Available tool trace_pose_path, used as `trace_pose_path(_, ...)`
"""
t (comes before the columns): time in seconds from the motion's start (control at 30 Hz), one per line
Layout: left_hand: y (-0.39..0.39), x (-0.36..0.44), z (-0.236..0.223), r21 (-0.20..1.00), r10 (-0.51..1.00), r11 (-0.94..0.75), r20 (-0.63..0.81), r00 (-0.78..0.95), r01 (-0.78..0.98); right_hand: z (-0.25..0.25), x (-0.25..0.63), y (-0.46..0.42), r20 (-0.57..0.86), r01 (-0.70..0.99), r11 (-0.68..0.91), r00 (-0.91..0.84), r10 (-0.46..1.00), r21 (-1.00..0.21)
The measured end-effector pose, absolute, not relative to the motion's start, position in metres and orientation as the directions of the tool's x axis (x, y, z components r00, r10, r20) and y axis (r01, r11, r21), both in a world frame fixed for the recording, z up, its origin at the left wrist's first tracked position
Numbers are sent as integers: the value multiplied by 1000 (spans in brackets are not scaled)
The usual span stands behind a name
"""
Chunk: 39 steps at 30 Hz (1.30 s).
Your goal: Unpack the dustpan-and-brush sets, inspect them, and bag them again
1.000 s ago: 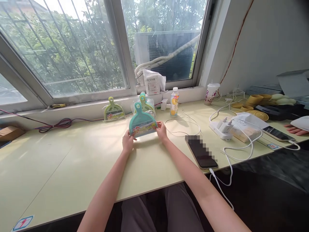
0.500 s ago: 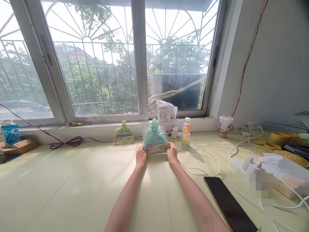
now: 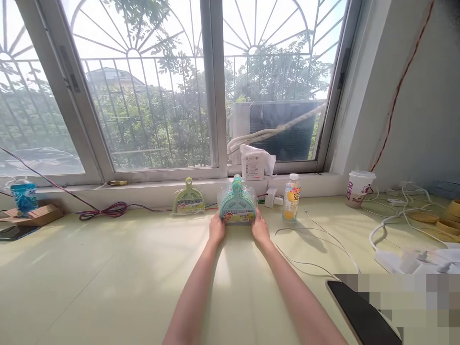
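A teal mini dustpan set (image 3: 237,207) in clear wrapping stands upright near the back of the pale yellow table (image 3: 108,268), against more wrapped sets behind it. My left hand (image 3: 217,227) grips its lower left corner and my right hand (image 3: 259,228) grips its lower right corner, fingers closed on the edges. A green dustpan set (image 3: 188,198) leans against the window sill to the left, apart from both hands.
A drink bottle (image 3: 291,197) and a white adapter (image 3: 271,198) stand right of the sets, a paper cup (image 3: 357,188) farther right. White cables (image 3: 316,249), a phone (image 3: 362,314) and chargers lie at right. Red-black wires (image 3: 104,210) and a water bottle (image 3: 23,197) sit at left.
Both hands have carried the teal dustpan set away from me, to the back of the table next to the other sets. My view has tilted up toward the window.
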<state>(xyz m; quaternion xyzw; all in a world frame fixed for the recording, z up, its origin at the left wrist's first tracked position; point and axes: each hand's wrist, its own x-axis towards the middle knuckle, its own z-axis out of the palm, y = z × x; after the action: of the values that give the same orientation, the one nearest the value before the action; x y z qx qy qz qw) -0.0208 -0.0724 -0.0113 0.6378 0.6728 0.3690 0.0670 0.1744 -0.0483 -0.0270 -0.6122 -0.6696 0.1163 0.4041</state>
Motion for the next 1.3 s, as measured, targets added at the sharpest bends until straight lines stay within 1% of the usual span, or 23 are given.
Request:
trace_pose_path(0.1,-73,-28,-12,562,904,-52,378,-200,826,-29,175,-48,408,709,229,90,909,-667)
trace_pose_path(0.17,-75,-43,-11,526,895,-47,400,-198,849,-30,175,-48,416,697,233,102,904,-678)
trace_pose_path(0.27,-81,-83,-9,408,860,-16,471,-196,913,-30,173,-47,428,693,240,109,897,-680)
trace_pose_path(0.33,-85,-113,-8,313,845,70,486,-223,947,-30,172,-48,438,700,240,114,892,-673)
trace_pose_path(0.4,-88,-139,-6,251,872,158,419,-254,955,-30,172,-48,445,707,235,125,887,-667)
trace_pose_path(0.47,-91,-156,-4,208,912,189,325,-250,960,-30,172,-49,454,709,238,130,881,-664)
trace_pose_path(0.53,-94,-162,-2,169,929,184,291,-227,968,-30,172,-49,479,710,255,131,868,-657)
trace_pose_path(0.7,-112,-155,4,24,905,109,410,-109,994,-30,171,-51,614,744,346,109,782,-572)
trace_pose_path(0.8,-139,-149,13,-37,911,6,412,10,999,-29,170,-53,667,774,380,73,741,-507)
trace_pose_path(0.9,-180,-144,20,-49,921,-116,368,126,992,-28,168,-58,697,794,404,33,717,-454)
trace_pose_path(1.0,-228,-139,24,22,940,-187,296,172,982,-26,166,-63,698,798,429,-14,716,-424)
trace_pose_path(1.07,-254,-136,25,45,940,-216,278,196,975,-24,166,-67,692,791,435,-20,722,-431)
trace_pose_path(1.13,-270,-134,26,35,922,-241,321,218,970,-22,168,-71,681,778,405,39,731,-480)
trace_pose_path(1.2,-273,-136,28,25,895,-241,394,212,970,-19,170,-76,665,753,347,157,730,-559)
trace_pose_path(1.27,-263,-140,30,40,889,-194,431,158,980,-17,174,-83,656,721,300,276,703,-625)
trace_pose_path(1.3,-256,-143,31,56,900,-152,420,114,987,-16,175,-88,659,710,291,317,682,-642)
